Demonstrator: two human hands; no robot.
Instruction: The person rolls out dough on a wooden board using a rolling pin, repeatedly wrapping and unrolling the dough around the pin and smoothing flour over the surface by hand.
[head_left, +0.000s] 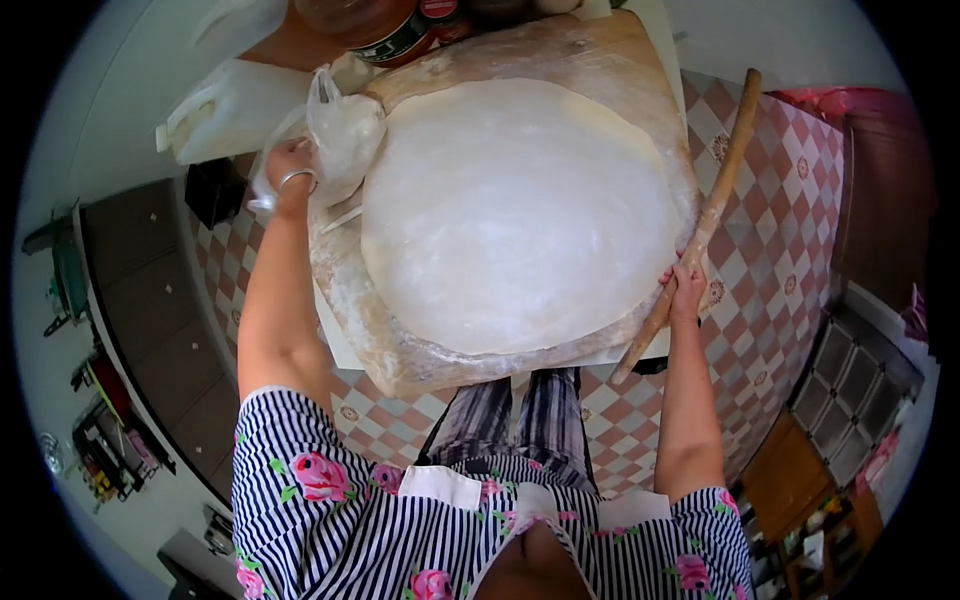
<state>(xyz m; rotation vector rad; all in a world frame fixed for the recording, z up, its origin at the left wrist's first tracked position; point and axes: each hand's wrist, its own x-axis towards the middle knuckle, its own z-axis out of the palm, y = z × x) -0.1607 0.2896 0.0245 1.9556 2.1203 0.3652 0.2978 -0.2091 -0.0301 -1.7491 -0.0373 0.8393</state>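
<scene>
Left hand (290, 165): at plastic bag (347, 135), ten o'clock of dough (520, 215); fingers obscured, grip I cannot tell.
Right hand (686, 290): wrapped round rolling pin (709, 216), four o'clock.
Jar (390, 45): cut off, eleven o'clock.

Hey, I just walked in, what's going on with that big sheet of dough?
A person has a wide, thin, roundish sheet of dough spread over a floury board. Their right hand grips a long wooden rolling pin, which slants along the board's right side. Their left hand is at a clear plastic bag by the dough's upper left; I can't make out what, if anything, its fingers hold.
</scene>
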